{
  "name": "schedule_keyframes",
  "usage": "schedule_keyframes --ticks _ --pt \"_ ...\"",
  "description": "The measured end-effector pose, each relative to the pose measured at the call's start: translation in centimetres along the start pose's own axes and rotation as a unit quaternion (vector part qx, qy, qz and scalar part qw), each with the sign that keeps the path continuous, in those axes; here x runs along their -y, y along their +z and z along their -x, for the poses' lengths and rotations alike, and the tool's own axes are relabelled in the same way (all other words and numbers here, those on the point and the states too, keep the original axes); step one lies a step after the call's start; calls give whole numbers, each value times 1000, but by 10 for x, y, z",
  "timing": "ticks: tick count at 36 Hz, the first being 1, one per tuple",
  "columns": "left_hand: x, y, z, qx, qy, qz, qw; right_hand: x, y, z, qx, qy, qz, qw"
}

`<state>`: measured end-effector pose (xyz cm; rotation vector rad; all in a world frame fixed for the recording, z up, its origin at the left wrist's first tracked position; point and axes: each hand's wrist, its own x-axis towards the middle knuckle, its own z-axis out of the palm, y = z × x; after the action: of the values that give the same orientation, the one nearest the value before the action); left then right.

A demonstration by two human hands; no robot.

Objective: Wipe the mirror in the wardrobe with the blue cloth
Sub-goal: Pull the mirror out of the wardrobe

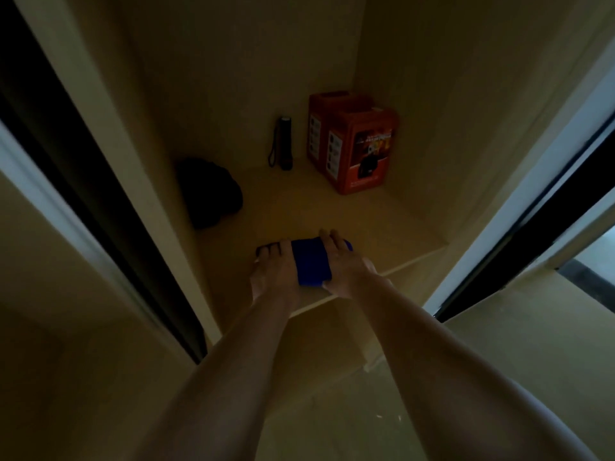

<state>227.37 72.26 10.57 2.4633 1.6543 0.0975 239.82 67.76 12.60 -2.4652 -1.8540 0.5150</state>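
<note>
Pressing the folded blue cloth (311,262) flat on the wardrobe shelf (366,224) — left hand (271,272) and right hand (346,264) both lying straight-fingered on it.

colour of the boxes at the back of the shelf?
Orange-red boxes with dark printed panels, per the head view.

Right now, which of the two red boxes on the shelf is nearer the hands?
The front red box, with the printed picture facing the camera. The other red box stands behind it, toward the back wall, mostly hidden.
</note>
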Motion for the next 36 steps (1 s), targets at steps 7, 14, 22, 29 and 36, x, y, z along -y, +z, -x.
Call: schedule_keyframes --ticks 7,14,22,29,36 --pt "-1 -12 20 25 -29 75 996 5 -3 22 -4 -19 50 999" --pt "-4 -29 70 -38 -73 85 993 13 -8 60 -35 -84 75 993" --pt "13 -36 140 -115 -127 108 979 46 -23 106 -61 -184 80 978" --pt "62 -65 180 -168 -215 78 959 105 -28 136 -63 -250 76 963" --pt "91 -96 191 -175 -252 109 945 158 -27 145 -59 -252 11 966"
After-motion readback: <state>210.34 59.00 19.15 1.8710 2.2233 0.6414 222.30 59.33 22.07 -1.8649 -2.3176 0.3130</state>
